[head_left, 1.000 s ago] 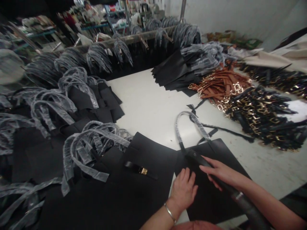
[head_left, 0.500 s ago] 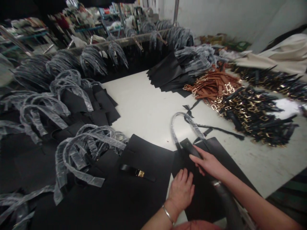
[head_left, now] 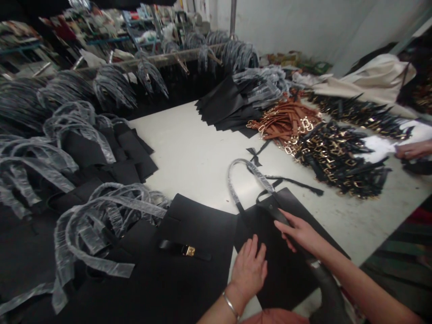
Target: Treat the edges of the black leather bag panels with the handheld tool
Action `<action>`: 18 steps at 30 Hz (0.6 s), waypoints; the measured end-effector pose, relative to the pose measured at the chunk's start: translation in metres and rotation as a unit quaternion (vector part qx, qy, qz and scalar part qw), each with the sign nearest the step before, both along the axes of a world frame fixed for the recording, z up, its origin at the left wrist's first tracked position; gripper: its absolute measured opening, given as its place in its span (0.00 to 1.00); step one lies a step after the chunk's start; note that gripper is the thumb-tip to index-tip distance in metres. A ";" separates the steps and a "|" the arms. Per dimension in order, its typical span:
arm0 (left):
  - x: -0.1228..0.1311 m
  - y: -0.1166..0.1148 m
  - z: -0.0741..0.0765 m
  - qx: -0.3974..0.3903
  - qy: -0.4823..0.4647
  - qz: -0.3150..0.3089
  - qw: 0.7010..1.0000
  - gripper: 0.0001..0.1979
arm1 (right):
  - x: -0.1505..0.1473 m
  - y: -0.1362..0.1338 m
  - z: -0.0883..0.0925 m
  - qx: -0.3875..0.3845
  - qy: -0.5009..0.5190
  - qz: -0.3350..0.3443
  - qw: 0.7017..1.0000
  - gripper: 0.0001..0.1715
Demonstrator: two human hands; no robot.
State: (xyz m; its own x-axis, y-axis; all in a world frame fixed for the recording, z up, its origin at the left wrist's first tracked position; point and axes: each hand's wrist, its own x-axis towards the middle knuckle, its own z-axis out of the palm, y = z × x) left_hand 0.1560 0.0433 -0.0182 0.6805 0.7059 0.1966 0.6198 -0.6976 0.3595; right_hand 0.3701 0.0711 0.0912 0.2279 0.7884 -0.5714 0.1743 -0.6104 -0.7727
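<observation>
A black leather bag panel (head_left: 286, 265) lies on the white table in front of me. Its handle (head_left: 232, 177), wrapped in clear plastic, arches up from the far edge. My left hand (head_left: 251, 265) rests on the panel's left part, fingers stretched out and holding nothing. My right hand (head_left: 299, 231) pinches a black leather strap (head_left: 270, 209) above the panel, near the base of the handle. To the left lies another black bag panel (head_left: 199, 225) bearing a short strap with a gold clasp (head_left: 189, 250).
Plastic-wrapped handles (head_left: 91, 225) and black panels pile up on the left. Brown straps (head_left: 285, 119) and black straps with gold hardware (head_left: 340, 157) are heaped at the right. Another person's hand (head_left: 415, 150) is at the right edge. Behind, handles (head_left: 114, 85) hang along a rail.
The black strap in my right hand has swung down, and its far end has turned away from its earlier raised position. The view has shifted right, and another person's hand has appeared there.
</observation>
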 end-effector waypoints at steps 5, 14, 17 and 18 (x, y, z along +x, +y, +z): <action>0.000 -0.003 -0.004 0.000 -0.008 -0.010 1.000 0.22 | 0.029 -0.004 0.025 0.030 -0.013 -0.064 0.997 0.44; 0.006 0.002 0.001 -0.014 -0.013 -0.011 1.000 0.21 | 0.051 -0.004 0.007 -0.065 0.057 -0.040 0.996 0.34; 0.009 0.004 0.005 -0.025 -0.006 -0.014 1.000 0.19 | 0.049 0.014 0.007 0.000 0.033 -0.075 0.997 0.34; 0.010 0.007 0.008 -0.034 -0.003 -0.015 0.999 0.18 | 0.052 0.017 0.009 0.025 0.022 -0.091 0.995 0.34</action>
State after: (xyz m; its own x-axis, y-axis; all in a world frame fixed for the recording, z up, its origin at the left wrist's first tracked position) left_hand 0.1663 0.0504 -0.0103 0.7001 0.6975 0.1530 0.5968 -0.6892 0.4109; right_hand 0.4218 0.0885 0.1002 0.3444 0.7638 -0.5458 0.0296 -0.5900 -0.8069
